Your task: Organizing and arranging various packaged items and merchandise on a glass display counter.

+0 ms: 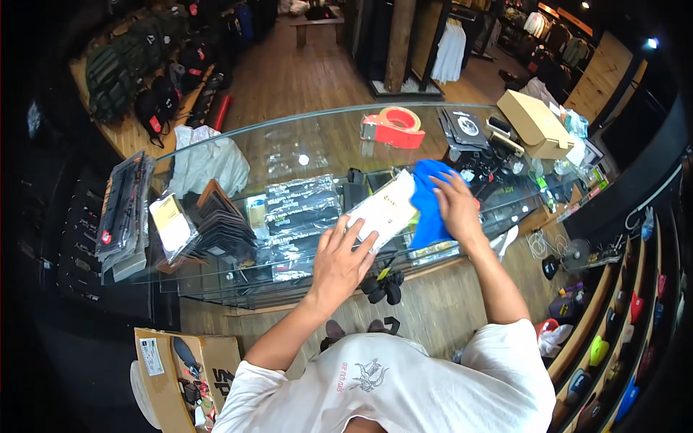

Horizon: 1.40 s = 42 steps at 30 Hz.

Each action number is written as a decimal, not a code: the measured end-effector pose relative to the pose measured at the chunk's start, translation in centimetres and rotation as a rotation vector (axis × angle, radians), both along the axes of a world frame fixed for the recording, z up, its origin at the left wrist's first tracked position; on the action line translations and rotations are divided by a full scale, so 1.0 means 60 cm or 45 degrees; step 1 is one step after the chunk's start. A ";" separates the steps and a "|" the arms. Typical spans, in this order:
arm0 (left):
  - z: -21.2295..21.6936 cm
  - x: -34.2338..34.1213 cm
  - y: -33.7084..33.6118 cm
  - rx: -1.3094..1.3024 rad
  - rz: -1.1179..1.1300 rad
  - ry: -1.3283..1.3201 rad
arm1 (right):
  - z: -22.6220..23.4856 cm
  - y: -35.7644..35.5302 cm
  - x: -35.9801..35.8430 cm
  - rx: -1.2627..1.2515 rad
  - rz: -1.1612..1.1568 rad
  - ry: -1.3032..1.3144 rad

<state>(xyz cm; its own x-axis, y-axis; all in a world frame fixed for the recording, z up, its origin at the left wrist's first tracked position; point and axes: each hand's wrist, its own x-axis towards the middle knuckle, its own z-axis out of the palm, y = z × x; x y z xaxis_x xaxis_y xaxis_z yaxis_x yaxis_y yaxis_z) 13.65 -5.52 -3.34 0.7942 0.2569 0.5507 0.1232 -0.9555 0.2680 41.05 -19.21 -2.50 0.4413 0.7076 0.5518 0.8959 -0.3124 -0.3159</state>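
The left hand (338,261) lies flat, fingers spread, touching a white packet (382,210) on the glass bench (303,148). The right hand (456,206), fingers also spread, presses a blue cloth (427,198) just right of it.

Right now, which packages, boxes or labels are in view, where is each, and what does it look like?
White flat package: on the glass counter, under the left hand, rectangular.
Tan cardboard box: counter's far right end, closed.
Open cardboard box: on the floor at lower left, white label on its flap.
Yellow-labelled packet: counter's left part, rectangular.
Clear-wrapped black packets: inside the case, stacked.
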 end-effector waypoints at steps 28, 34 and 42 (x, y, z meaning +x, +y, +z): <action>0.016 0.007 0.020 -0.057 0.019 0.129 | 0.024 0.064 -0.172 -0.265 0.271 0.022; 0.004 0.018 0.016 -0.083 0.013 0.122 | 0.022 0.070 -0.152 -0.317 -0.055 -0.036; 0.010 0.014 0.016 -0.031 0.000 0.146 | 0.023 0.062 -0.124 -0.275 -0.101 -0.058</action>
<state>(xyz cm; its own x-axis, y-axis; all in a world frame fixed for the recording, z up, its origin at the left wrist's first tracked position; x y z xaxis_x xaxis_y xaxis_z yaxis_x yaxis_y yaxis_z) 14.47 -4.55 -2.76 0.8515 0.2695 0.4498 0.1546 -0.9488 0.2756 33.64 -15.52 -1.11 0.4785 0.7755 0.4119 0.8775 -0.4386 -0.1937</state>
